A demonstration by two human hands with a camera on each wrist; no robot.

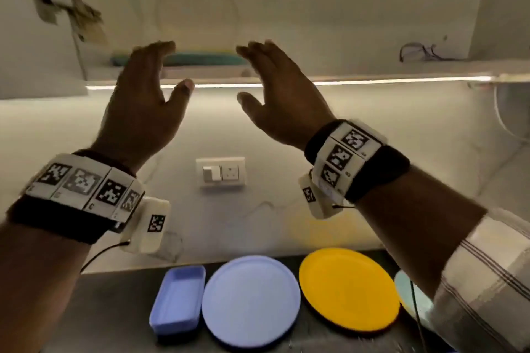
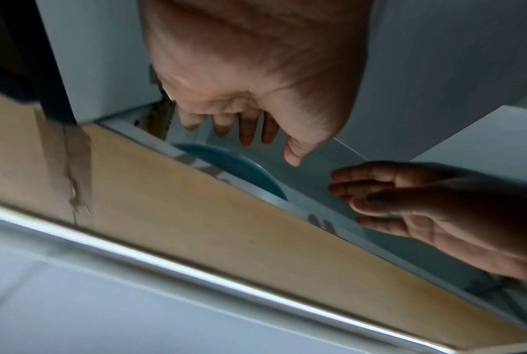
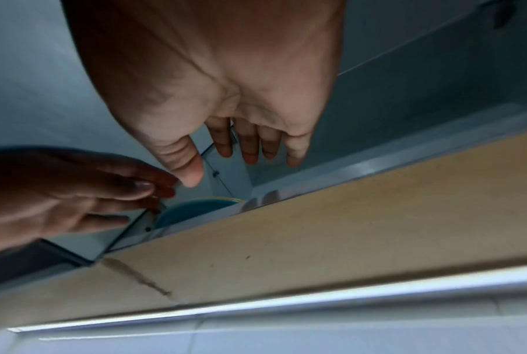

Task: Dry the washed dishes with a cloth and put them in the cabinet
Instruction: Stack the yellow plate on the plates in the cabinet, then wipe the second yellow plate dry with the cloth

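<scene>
Overhead, left hand (image 1: 143,100) and right hand (image 1: 275,94) released, fingers loose, teal plate (image 1: 200,59) half hidden on cabinet shelf (image 1: 344,70).

**Count of things in view**

Two hands are seen, the left hand (image 1: 143,100) and the right hand (image 1: 284,97), both empty. On the worktop (image 1: 114,309) three round plates are counted: one pale lilac plastic plate (image 1: 251,299), one yellow plastic plate (image 1: 348,288) and one light green plate (image 1: 407,292), partly hidden. One lilac rectangular plastic tray (image 1: 177,298) is counted beside them. In the cabinet one teal round plate (image 1: 200,59) is seen; a yellow rim lies above it. One white wall socket plate (image 1: 220,173) is counted.
</scene>
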